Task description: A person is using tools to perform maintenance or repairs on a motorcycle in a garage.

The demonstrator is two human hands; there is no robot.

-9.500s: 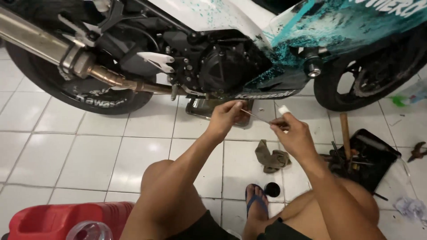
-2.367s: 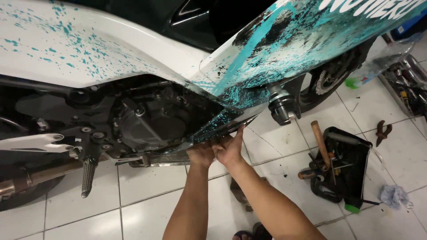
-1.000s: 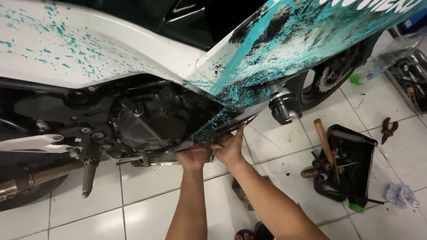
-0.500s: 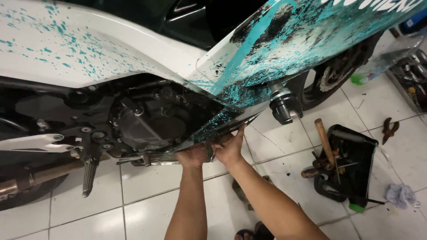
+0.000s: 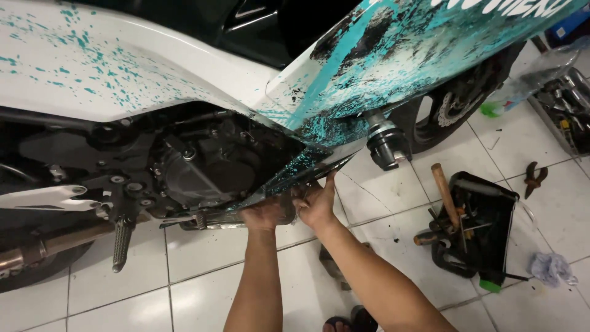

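At the bottom edge of the view, part of a sandalled foot (image 5: 344, 321) is seen on the white tiled floor (image 5: 184, 289), with both bare forearms rising from there toward the motorcycle. The left hand (image 5: 264, 215) is pressed up under the lower edge of the side fairing (image 5: 289, 178), its fingers curled out of sight beneath the panel, so whether anything is pinched in them cannot be told. The right hand (image 5: 316, 203) is set just beside it, fingers spread and laid flat against the underside of the same edge, nothing being clasped. The fairing is found low on the near side of the bike, a white panel speckled and streaked with teal and black, and it is touched by both hands at its bottom lip. Behind the hands, the dark engine case (image 5: 203, 172) is exposed, with a footpeg (image 5: 121, 243) hanging to the left and an exhaust pipe (image 5: 55, 243) running out at the left edge. To the right, a black tool tray (image 5: 485, 227) with a wooden-handled hammer (image 5: 444, 193) is placed on the tiles, pliers (image 5: 534, 178) and a crumpled rag (image 5: 550, 267) lying near it. Farthest off, the front wheel (image 5: 455, 110) is partly visible beneath the fairing.
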